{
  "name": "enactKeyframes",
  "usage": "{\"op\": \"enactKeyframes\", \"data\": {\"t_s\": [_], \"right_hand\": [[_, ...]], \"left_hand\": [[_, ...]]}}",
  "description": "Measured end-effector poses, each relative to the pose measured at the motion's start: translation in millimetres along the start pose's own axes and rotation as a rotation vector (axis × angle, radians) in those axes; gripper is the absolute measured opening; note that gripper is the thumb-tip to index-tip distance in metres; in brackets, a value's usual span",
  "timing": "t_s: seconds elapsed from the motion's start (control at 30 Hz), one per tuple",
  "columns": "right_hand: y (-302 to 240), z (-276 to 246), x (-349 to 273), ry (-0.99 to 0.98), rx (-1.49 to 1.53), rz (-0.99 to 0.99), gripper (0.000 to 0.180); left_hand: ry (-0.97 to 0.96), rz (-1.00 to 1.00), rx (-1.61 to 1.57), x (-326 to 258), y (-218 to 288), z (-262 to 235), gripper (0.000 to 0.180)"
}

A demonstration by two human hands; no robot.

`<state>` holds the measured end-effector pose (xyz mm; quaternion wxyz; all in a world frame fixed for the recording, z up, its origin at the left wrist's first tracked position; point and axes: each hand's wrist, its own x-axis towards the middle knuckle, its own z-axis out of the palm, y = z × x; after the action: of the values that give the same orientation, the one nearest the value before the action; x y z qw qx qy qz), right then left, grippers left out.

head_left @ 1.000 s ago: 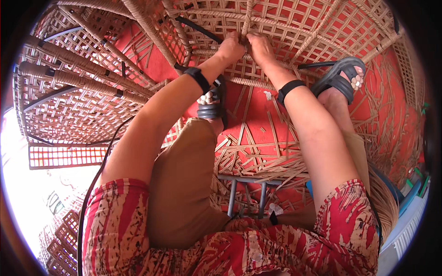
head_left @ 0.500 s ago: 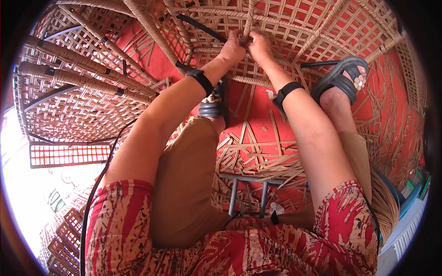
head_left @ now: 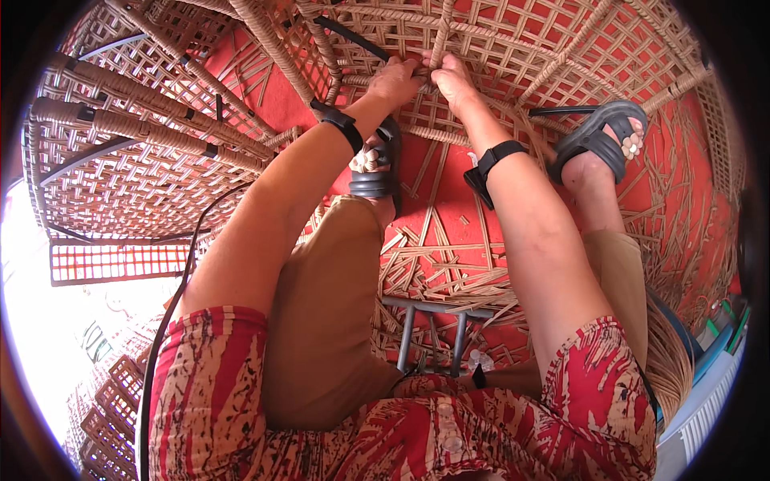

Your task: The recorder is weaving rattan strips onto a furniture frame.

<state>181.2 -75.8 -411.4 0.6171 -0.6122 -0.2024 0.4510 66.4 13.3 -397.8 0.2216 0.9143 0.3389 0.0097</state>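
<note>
Wicker panel (head_left: 507, 38) looks largely woven; your left hand (head_left: 395, 81) and right hand (head_left: 453, 82) curl beside its strut (head_left: 441, 34), fingers' hold and remaining work unclear.

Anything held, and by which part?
Cannot be told: left hand and right hand are at the near end of the wrapped rib, any grip hidden.

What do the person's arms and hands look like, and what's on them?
The short sleeves are patterned red, tan and black. There's a black wristband on each side, and a thin black cord runs beside the left arm. The left hand and right hand wear no gloves.
</note>
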Motion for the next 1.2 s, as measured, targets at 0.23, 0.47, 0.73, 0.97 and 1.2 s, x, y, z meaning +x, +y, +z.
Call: {"op": "enactKeyframes", "data": {"t_s": [0.23, 0.47, 0.73, 0.97, 1.2], "right_hand": [[6, 1, -19, 0.266, -0.849, -0.235, 0.040], [-3, -21, -10, 0.107, -1.063, -0.343, 0.018], [-23, -12, -13, 0.125, -1.369, -0.295, 0.018], [-20, -1, -18, 0.246, -1.018, -0.164, 0.016], [-3, -13, -7, 0.061, -0.800, -0.200, 0.029]], "left_hand": [[-0.161, 0.202, 0.430, -69, 61, -14, 0.017], [-0.330, 0.242, 0.273, -9, 29, -8, 0.022], [-0.076, -0.025, -0.597, 9, 18, 15, 0.040], [-0.043, -0.010, -0.534, 10, 11, 20, 0.039], [-0.026, 0.073, -0.375, 11, 3, 16, 0.041]]}}
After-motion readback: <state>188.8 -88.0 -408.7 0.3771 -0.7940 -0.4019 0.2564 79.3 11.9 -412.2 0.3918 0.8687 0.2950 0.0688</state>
